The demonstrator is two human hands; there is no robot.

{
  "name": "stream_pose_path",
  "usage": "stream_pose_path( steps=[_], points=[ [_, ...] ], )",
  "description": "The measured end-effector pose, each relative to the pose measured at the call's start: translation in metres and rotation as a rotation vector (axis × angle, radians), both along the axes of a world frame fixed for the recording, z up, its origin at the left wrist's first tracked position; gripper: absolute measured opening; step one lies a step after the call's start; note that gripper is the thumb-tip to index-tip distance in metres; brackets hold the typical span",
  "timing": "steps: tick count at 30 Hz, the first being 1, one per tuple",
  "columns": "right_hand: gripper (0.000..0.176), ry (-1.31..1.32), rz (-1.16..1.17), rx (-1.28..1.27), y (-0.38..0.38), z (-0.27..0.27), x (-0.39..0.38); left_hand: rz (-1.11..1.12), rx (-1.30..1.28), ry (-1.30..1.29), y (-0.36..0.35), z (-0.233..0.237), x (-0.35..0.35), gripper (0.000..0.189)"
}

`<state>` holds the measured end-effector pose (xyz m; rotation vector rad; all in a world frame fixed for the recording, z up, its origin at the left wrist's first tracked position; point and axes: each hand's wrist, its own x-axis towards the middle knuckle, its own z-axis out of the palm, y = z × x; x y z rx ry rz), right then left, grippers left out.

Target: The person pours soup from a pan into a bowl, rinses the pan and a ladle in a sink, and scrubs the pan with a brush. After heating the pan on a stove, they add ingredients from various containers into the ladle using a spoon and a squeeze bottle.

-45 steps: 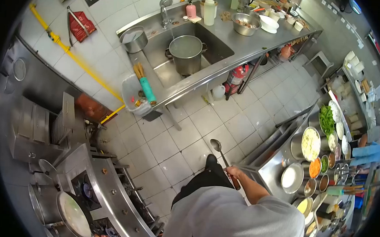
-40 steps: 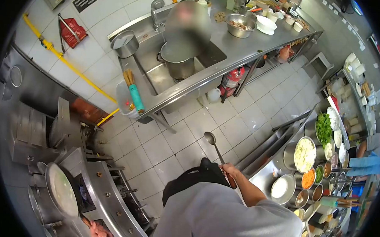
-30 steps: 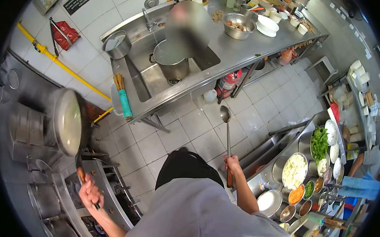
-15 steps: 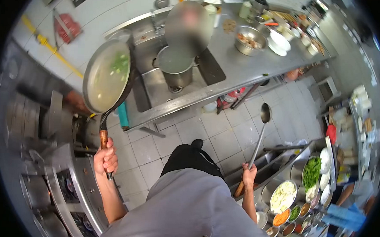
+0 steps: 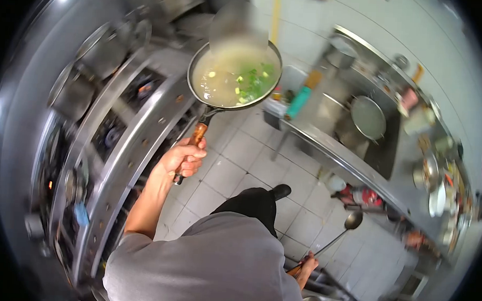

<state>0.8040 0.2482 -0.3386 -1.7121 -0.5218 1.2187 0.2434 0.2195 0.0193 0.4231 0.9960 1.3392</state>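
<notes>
My left hand is wrapped round the wooden handle of a round pan, held up at the upper middle. Cloudy broth fills the pan, with chopped green pieces floating at its right side; a blurred patch hides part of its far rim. Lower right, my right hand grips the handle of a long metal ladle, whose bowl points up and away over the floor tiles.
A stove with burners and pots runs along the left. At the right stands a metal sink counter holding a large pot, bowls and a green-handled tool. Containers show at the bottom right edge.
The view has turned left toward the stove. The pan has swung from beside the sink to nearer the stove, still in my left hand. The ladle remains in my right hand, lower in view.
</notes>
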Motion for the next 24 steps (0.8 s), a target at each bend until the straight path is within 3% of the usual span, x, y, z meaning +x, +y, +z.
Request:
stream_pose_path(
  steps=[2, 4, 7, 10, 12, 14, 19, 24],
  points=[
    [0.019, 0.020, 0.067, -0.104, 0.006, -0.012, 0.004, 0.105, -0.007, -0.033, -0.028, -0.018, -0.007, 0.021],
    [0.018, 0.031, 0.089, -0.453, 0.010, -0.019, 0.109, 0.179, -0.258, -0.092, 0.048, -0.044, 0.060, 0.021],
    [0.012, 0.180, 0.224, -0.597, 0.044, -0.076, 0.073, 0.366, -0.240, -0.041, 0.019, -0.065, 0.025, 0.022],
    [0.019, 0.061, 0.372, -0.676, 0.051, -0.143, 0.077, 0.525, -0.196, -0.065, -0.012, -0.100, -0.004, 0.022],
    [0.022, -0.004, 0.485, -0.648, 0.070, -0.110, 0.057, 0.602, -0.158, -0.081, -0.036, -0.116, -0.032, 0.022],
    [0.023, -0.077, 0.651, -0.676, 0.063, -0.125, 0.057, 0.700, -0.136, -0.102, -0.064, -0.131, -0.068, 0.020],
    [0.025, -0.187, 0.786, -0.687, 0.054, -0.166, 0.055, 0.896, -0.122, -0.109, -0.108, -0.158, -0.134, 0.018],
    [0.026, -0.203, 0.748, -0.676, 0.078, -0.112, -0.029, 0.976, -0.164, -0.091, -0.153, -0.201, -0.207, 0.017]
  ],
)
